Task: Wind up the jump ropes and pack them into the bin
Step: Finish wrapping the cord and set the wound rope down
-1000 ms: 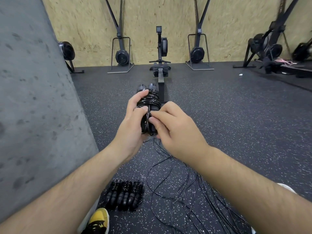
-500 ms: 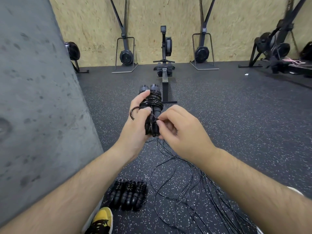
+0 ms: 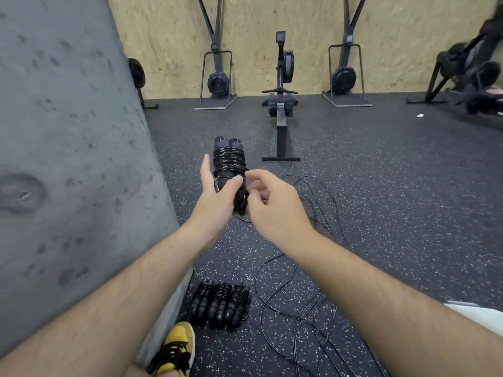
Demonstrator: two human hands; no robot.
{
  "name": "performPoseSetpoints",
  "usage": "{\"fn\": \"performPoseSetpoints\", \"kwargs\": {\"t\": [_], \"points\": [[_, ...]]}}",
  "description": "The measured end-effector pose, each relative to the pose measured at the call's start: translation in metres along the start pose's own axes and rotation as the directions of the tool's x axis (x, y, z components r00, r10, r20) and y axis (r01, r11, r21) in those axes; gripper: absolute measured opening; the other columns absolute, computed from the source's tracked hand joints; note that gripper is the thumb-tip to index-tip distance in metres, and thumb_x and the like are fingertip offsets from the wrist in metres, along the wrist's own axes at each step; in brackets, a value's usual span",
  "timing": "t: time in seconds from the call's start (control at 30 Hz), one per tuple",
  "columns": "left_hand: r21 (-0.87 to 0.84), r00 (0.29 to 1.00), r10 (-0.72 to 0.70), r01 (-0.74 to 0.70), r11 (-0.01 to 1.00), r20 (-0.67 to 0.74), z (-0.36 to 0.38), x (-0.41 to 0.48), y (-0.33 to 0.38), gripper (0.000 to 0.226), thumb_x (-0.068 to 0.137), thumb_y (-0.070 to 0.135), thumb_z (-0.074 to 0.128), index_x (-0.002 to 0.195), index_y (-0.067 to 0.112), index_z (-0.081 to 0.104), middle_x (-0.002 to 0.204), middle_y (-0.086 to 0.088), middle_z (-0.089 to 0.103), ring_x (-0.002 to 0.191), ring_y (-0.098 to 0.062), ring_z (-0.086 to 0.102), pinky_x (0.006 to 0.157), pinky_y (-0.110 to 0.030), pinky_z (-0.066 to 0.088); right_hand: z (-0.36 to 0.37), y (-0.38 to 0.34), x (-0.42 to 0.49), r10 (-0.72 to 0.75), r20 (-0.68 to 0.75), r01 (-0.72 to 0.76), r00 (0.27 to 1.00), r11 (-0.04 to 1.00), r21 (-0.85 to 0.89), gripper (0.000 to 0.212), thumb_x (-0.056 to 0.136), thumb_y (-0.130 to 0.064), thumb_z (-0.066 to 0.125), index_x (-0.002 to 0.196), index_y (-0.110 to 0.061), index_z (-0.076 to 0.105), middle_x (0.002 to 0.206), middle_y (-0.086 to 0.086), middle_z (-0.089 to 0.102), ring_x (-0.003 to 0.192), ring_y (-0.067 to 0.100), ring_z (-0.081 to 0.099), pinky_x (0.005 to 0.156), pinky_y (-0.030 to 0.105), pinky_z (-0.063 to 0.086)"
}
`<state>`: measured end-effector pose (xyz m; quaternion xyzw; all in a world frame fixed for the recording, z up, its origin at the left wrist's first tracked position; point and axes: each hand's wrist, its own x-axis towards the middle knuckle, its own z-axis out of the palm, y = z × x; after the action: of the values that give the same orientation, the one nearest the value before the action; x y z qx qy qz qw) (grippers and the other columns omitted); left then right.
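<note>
Left hand (image 3: 217,197) grips a black jump rope bundle (image 3: 230,164), cord wound round its two handles, held upright above the speckled rubber floor (image 3: 381,186). Right hand (image 3: 275,205) curls against the bundle's side; whether it pinches cord I cannot tell. Three wound black bundles (image 3: 220,306) lie below, beside loose black cords (image 3: 307,322).

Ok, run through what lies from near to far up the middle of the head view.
yellow shoe → three wound rope bundles on the floor → left hand gripping the part-wound jump rope → rowing machine → plywood wall.
</note>
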<state>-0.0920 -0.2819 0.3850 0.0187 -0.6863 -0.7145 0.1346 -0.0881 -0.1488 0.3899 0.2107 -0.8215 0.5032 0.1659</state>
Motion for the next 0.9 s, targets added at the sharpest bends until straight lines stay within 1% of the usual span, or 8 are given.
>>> {"fn": "performPoseSetpoints", "kwargs": {"t": [0.2,0.3,0.43,0.5,0.57,0.67,0.8,0.9], "points": [[-0.118,1.0,-0.03,0.03,0.993,0.0,-0.027,0.022,-0.024,0.072,0.096,0.031,0.058,0.155,0.042,0.018,0.14,0.009,0.052,0.12,-0.013,0.062,0.102,-0.039,0.05,0.046,0.002,0.006,0.123,0.22,-0.157,0.968,0.977,0.144,0.045,0.082,-0.02,0.058,0.125,-0.033,0.056,0.107,-0.007,0.068,0.087,0.015,0.066,0.077,0.032,0.053],[-0.056,0.997,-0.075,0.073,0.996,-0.035,-0.045,0.028,-0.036,0.054,0.094,0.039,0.055,0.142,0.054,0.036,0.143,0.005,0.051,0.126,-0.015,0.059,0.104,-0.038,0.048,0.072,0.014,0.011,0.201,0.263,-0.245,0.944,0.958,0.147,0.05,0.077,-0.028,0.069,0.123,-0.033,0.048,0.107,-0.01,0.068,0.094,0.011,0.068,0.085,0.038,0.055],[0.039,0.987,-0.098,0.104,0.994,-0.127,-0.068,0.032,-0.061,0.06,0.096,0.01,0.061,0.142,0.044,0.041,0.129,-0.012,0.061,0.105,-0.027,0.068,0.076,-0.034,0.056,0.101,0.032,0.019,0.299,0.246,-0.339,0.922,0.931,0.139,0.057,0.078,-0.029,0.076,0.123,-0.026,0.041,0.098,-0.012,0.066,0.09,0.013,0.067,0.08,0.036,0.054],[0.081,0.977,-0.126,0.141,0.987,-0.171,-0.075,0.033,-0.071,0.072,0.088,0.009,0.072,0.146,0.035,0.038,0.124,-0.012,0.059,0.108,-0.028,0.067,0.083,-0.041,0.058,0.114,0.042,0.025,0.357,0.287,-0.407,0.889,0.903,0.137,0.059,0.079,-0.025,0.073,0.126,-0.024,0.038,0.096,-0.007,0.067,0.086,0.015,0.067,0.074,0.033,0.052],[0.126,0.962,-0.177,0.206,0.97,-0.206,-0.085,0.039,-0.086,0.092,0.065,0.026,0.086,0.144,0.032,0.038,0.131,-0.009,0.055,0.115,-0.024,0.064,0.095,-0.046,0.056,0.129,0.054,0.031,0.396,0.354,-0.455,0.847,0.885,0.101,0.061,0.08,-0.022,0.069,0.13,-0.024,0.034,0.097,-0.003,0.067,0.079,0.016,0.065,0.066,0.031,0.049],[0.184,0.928,-0.253,0.309,0.933,-0.273,-0.1,0.057,-0.139,0.098,0.04,0.045,0.083,0.13,0.032,0.046,0.133,-0.008,0.055,0.118,-0.02,0.061,0.1,-0.044,0.054,0.157,0.079,0.03,0.431,0.422,-0.496,0.797,0.867,0.052,0.064,0.082,-0.015,0.064,0.137,-0.025,0.033,0.101,0.001,0.068,0.08,0.016,0.062,0.061,0.026,0.043],[0.234,0.9,-0.345,0.408,0.883,-0.267,-0.104,0.049,-0.197,0.078,0.069,0.019,0.086,0.138,0.021,0.049,0.132,-0.007,0.058,0.107,-0.018,0.063,0.065,-0.023,0.056,0.197,0.13,0.005,0.474,0.456,-0.54,0.753,0.842,0.016,0.065,0.086,-0.005,0.056,0.146,-0.021,0.035,0.116,0.003,0.065,0.101,0.021,0.061,0.068,0.021,0.043],[0.27,0.862,-0.428,0.496,0.826,-0.273,-0.116,0.041,-0.258,0.065,0.082,0.007,0.08,0.138,0.016,0.047,0.126,-0.003,0.062,0.107,-0.016,0.06,0.081,-0.023,0.046,0.231,0.176,-0.023,0.526,0.497,-0.59,0.69,0.807,-0.033,0.064,0.088,-0.003,0.052,0.148,-0.017,0.032,0.104,-0.004,0.062,0.103,0.019,0.06,0.074,0.015,0.044]]}}
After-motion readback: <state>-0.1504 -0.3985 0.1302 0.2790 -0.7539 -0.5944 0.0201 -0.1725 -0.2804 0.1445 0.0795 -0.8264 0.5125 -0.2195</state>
